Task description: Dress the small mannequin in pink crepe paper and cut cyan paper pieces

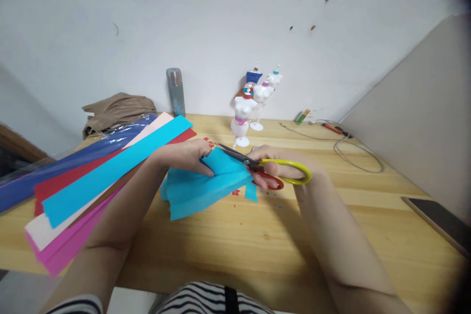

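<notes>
My left hand (191,154) pinches a gathered piece of blue crepe paper (206,184), which fans out below the fingers above the table. In my right hand (274,169) is a pair of scissors (246,159) with one yellow and one red handle loop. Their dark blades point left and lie against the upper edge of the blue paper, near my left fingertips. Whether the blades are parted is hard to make out. A small blue scrap (251,191) hangs or lies just under the scissors, beside tiny red bits (236,193) on the wood.
Folded paper strips (117,169) in several colours lie left, partly under my left forearm. Behind stand small white mannequins (245,108) and a grey flask (175,91). A brown cloth (121,110) lies back left. Right are a cable (353,149) and a phone (437,221) near a partition.
</notes>
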`<control>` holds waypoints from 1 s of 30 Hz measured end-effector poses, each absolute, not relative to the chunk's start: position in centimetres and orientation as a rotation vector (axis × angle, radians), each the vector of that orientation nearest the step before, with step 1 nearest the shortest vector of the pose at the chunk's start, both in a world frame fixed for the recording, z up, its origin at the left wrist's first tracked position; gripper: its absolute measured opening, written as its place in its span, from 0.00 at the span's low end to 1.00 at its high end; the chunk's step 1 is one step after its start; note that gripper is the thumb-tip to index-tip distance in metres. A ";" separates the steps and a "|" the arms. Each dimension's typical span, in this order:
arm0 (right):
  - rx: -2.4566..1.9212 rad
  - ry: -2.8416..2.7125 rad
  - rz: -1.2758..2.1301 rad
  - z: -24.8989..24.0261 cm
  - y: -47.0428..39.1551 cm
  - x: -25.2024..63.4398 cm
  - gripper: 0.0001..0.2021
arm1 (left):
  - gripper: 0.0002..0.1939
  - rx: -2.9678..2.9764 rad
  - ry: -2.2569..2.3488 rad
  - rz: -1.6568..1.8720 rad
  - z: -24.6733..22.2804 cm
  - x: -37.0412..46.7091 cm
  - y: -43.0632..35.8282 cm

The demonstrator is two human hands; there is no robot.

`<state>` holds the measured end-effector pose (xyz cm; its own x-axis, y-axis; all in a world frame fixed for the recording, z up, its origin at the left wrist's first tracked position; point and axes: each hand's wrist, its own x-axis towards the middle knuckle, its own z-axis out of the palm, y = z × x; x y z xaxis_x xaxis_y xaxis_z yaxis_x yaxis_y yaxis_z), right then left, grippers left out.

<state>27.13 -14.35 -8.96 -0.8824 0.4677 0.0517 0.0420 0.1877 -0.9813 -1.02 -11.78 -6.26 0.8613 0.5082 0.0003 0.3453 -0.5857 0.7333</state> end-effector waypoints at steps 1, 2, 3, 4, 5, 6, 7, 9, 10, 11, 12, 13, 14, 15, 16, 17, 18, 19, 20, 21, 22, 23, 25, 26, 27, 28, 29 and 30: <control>-0.491 -2.123 1.753 -8.9 -14.4 27.1 0.29 | 0.10 2.266 0.595 0.258 -6.3 -1.0 -11.8; -0.504 -2.123 1.754 -8.9 -14.4 27.0 0.29 | 0.09 2.278 0.580 0.240 -6.3 -1.0 -11.8; -0.525 -2.130 1.748 -8.9 -14.5 27.0 0.29 | 0.08 2.284 0.573 0.219 -6.3 -1.1 -11.8; -0.537 -2.136 1.743 -8.9 -14.5 27.0 0.29 | 0.08 2.280 0.583 0.212 -6.3 -1.1 -11.8; -0.550 -2.133 1.745 -9.0 -14.5 27.0 0.30 | 0.09 2.274 0.601 0.200 -6.3 -1.2 -11.7; -0.561 -2.120 1.757 -9.1 -14.5 27.0 0.29 | 0.10 2.270 0.622 0.185 -6.3 -1.3 -11.6; -0.562 -2.095 1.777 -9.2 -14.5 27.0 0.29 | 0.12 2.270 0.637 0.169 -6.2 -1.4 -11.6; -0.543 -2.020 1.808 -9.4 -14.5 27.0 0.27 | 0.16 2.281 0.637 0.157 -6.2 -1.6 -11.4; -0.537 -1.991 1.808 -9.5 -14.5 27.1 0.27 | 0.16 2.288 0.631 0.150 -6.3 -1.6 -11.3; -0.532 -1.969 1.793 -9.5 -14.5 27.1 0.27 | 0.16 2.296 0.634 0.137 -6.3 -1.7 -11.3; -0.523 -1.957 1.778 -9.5 -14.5 27.2 0.27 | 0.15 2.300 0.647 0.118 -6.3 -1.7 -11.2; -0.521 -1.956 1.762 -9.5 -14.5 27.3 0.27 | 0.15 2.299 0.668 0.099 -6.2 -1.8 -11.2; -0.525 -1.964 1.751 -9.4 -14.5 27.5 0.27 | 0.14 2.292 0.694 0.090 -6.2 -1.9 -11.1; -0.532 -1.980 1.743 -9.2 -14.5 27.8 0.28 | 0.14 2.278 0.716 0.092 -6.2 -2.1 -11.0; -0.553 -2.000 1.736 -9.1 -14.5 28.1 0.28 | 0.13 2.259 0.735 0.111 -6.1 -2.3 -11.0; -0.586 -2.021 1.725 -8.9 -14.4 28.5 0.28 | 0.13 2.238 0.755 0.138 -6.0 -2.5 -10.9; -0.625 -2.046 1.711 -8.7 -14.4 28.8 0.28 | 0.12 2.216 0.780 0.172 -5.9 -2.8 -10.7; -0.665 -2.076 1.694 -8.4 -14.3 29.2 0.28 | 0.12 2.197 0.816 0.212 -5.8 -3.2 -10.6; -0.690 -2.117 1.683 -8.2 -14.3 29.4 0.28 | 0.12 2.179 0.857 0.261 -5.6 -3.6 -10.5; -0.696 -2.173 1.674 -8.0 -14.3 29.4 0.28 | 0.13 2.161 0.897 0.325 -5.4 -4.0 -10.4; -0.685 -2.244 1.663 -7.9 -14.3 29.3 0.29 | 0.13 2.138 0.936 0.400 -5.3 -4.4 -10.3; -0.674 -2.322 1.640 -7.8 -14.5 28.8 0.30 | 0.14 2.105 0.976 0.484 -5.1 -4.8 -10.3; -0.700 -2.515 1.550 -7.9 -14.9 27.0 0.31 | 0.16 1.996 1.061 0.662 -4.8 -5.5 -10.3; -0.782 -2.581 1.451 -8.1 -15.3 25.7 0.32 | 0.17 1.926 1.100 0.749 -4.7 -5.8 -10.3; -0.831 -2.695 1.376 -8.4 -15.8 24.3 0.30 | 0.18 1.856 1.132 0.838 -4.5 -6.1 -10.3; -0.899 -2.817 1.243 -8.8 -16.3 22.7 0.28 | 0.19 1.794 1.150 0.932 -4.4 -6.3 -10.4; -1.007 -2.906 1.087 -9.3 -17.0 21.2 0.25 | 0.21 1.745 1.151 1.028 -4.3 -6.6 -10.5; -1.159 -2.943 0.937 -9.8 -17.6 19.7 0.22 | 0.22 1.709 1.140 1.122 -4.2 -6.9 -10.5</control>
